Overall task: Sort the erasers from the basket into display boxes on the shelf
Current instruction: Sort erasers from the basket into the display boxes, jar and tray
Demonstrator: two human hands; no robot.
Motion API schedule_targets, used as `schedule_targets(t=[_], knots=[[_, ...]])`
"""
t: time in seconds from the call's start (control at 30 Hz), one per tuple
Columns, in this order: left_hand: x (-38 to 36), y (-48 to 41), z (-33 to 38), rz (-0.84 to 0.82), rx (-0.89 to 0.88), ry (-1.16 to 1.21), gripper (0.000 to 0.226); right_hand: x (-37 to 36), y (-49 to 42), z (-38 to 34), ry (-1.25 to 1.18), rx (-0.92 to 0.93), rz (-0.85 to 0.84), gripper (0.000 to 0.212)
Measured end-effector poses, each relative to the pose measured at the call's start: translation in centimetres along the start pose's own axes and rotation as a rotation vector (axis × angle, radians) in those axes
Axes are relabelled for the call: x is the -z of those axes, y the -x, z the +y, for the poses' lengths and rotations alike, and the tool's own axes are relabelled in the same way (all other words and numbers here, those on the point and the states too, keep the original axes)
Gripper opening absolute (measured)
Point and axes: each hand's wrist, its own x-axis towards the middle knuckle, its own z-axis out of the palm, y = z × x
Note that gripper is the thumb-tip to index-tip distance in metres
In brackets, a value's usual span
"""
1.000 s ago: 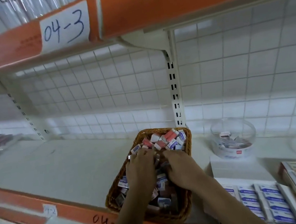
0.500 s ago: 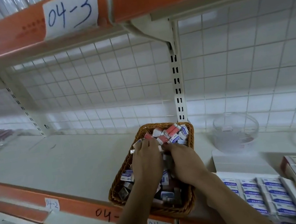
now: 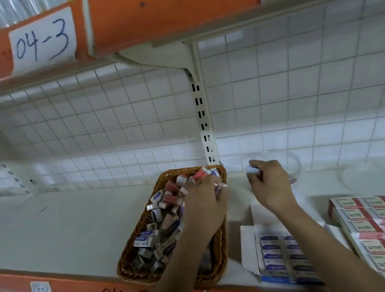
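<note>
Right hand pinches an eraser, box just nearward; left hand in basket, grasp unclear.

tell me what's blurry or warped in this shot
Head view: motion blur smears the right hand and its white eraser, the clear bowl behind is nearly lost; the wide lens bows the orange shelf edge; the basket is sharper.

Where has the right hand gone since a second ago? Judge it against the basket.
Yes. The right hand has left the basket and moved right, past its right rim, pinching a white eraser near the clear bowl.
</note>
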Motion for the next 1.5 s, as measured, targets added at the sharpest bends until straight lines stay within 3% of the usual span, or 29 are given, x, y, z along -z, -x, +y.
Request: schedule_targets(t=[0.13, 0.3, 0.47, 0.63, 0.73, 0.8, 0.9, 1.0, 1.13, 1.23, 1.37, 1.5], knots=[[-1.2, -0.4, 1.8, -0.032, -0.034, 0.052, 0.027, 2.2, -0.8, 2.1, 0.054, -0.078, 0.118, 0.033], [-2.4, -0.5, 3.5, -0.074, -0.03, 0.108, 0.03, 3.8, -1.3, 3.7, 0.074, -0.154, 0.055, 0.035], [-3.1, -0.4, 4.9, -0.089, 0.082, 0.256, 0.016, 5.0, 0.6, 3.8, 0.036, -0.064, 0.067, 0.03], [-3.8, -0.3, 5.7, -0.13, 0.18, 0.385, 0.035, 6.8, 3.5, 3.2, -0.187, -0.014, -0.108, 0.036], [-4.0, 0.3, 6.4, -0.146, 0.244, 0.493, 0.036, 7.4, 4.9, 3.3, -0.248, 0.021, -0.224, 0.031], [-4.2, 0.6, 6.6, -0.156, 0.263, 0.543, 0.034, 7.7, 5.3, 3.6, -0.267, 0.011, -0.211, 0.029], [-4.5, 1.1, 6.3, -0.189, 0.158, 0.459, 0.019, 8.2, 5.5, 4.5, -0.297, -0.037, -0.166, 0.028], [-4.5, 1.5, 6.1, -0.243, -0.014, 0.382, 0.029, 8.7, 5.8, 5.3, -0.269, -0.075, -0.195, 0.025], [-4.8, 2.3, 6.7, -0.255, -0.094, 0.265, 0.019, 9.3, 6.6, 5.7, -0.178, -0.027, -0.275, 0.025], [-4.8, 3.1, 6.7, -0.388, -0.067, 0.234, 0.015, 9.7, 7.0, 5.8, -0.155, -0.047, -0.331, 0.028], [-3.9, 4.0, 7.5, -0.652, -0.184, 0.203, 0.019, 9.9, 7.3, 6.2, -0.153, -0.088, -0.267, 0.036], [-3.7, 4.6, 8.4, -0.854, -0.173, 0.253, 0.023, 9.6, 7.4, 6.6, -0.05, -0.067, -0.293, 0.037]])
